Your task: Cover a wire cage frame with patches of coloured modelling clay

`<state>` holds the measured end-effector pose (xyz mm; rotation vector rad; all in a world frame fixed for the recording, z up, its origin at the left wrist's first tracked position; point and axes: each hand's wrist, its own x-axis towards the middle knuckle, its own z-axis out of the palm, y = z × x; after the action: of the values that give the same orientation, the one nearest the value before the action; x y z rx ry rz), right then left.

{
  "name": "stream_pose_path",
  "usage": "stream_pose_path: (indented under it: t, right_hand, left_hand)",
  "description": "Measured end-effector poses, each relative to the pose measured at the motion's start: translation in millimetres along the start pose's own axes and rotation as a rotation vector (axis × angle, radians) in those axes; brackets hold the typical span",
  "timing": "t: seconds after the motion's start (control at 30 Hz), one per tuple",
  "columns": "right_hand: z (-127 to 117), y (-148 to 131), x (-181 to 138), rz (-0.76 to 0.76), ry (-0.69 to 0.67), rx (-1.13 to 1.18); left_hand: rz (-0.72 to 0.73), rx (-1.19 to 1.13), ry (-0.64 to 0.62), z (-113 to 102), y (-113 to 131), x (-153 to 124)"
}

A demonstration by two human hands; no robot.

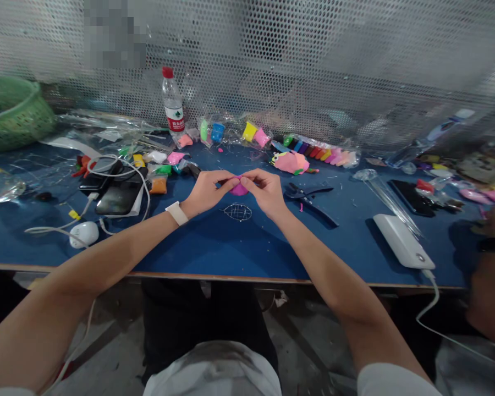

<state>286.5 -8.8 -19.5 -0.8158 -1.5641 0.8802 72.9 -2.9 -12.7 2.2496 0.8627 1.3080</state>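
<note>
Between my two hands is a flattened piece of purple modelling clay [239,190]. My left hand [209,191] pinches its left side with thumb and fingers. On the other side my right hand [264,190] grips it the same way, the fingertips of both hands almost meeting. Just below the hands, a small leaf-shaped wire frame [238,212] with a grid inside lies on the blue table [214,253]. Dark-handled pliers [313,203] rest to the right of my right hand. A pink clay figure [291,161] sits behind them.
A water bottle [174,104] stands at the back by a perforated metal screen [313,60]. Clay sticks [324,151] lie at the back. Phones [121,192] and a cable are on the left, a white power bank [402,241] on the right. Another person's arm [493,275] shows far right.
</note>
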Motion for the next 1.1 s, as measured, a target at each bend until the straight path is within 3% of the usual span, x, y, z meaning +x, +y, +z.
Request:
stream_pose_path:
  t: [0.37, 0.63, 0.9, 1.1]
  right_hand:
    - [0, -7, -6, -0.075, -0.02, -0.163]
    - [2, -6, -3, -0.026, 0.133, -0.133]
    - [-2, -7, -2, -0.024, 0.027, -0.097]
    - [9, -4, -1, 0.012, 0.198, -0.041]
  left_hand:
    - [0.007, 0.067, -0.029, 2, -8, 0]
    - [-0.112, -0.089, -0.043, 1, -3, 2]
    - [-0.094, -0.067, -0.039, -3, -2, 2]
    - [-0.11, -0.126, -0.096, 3, -3, 2]
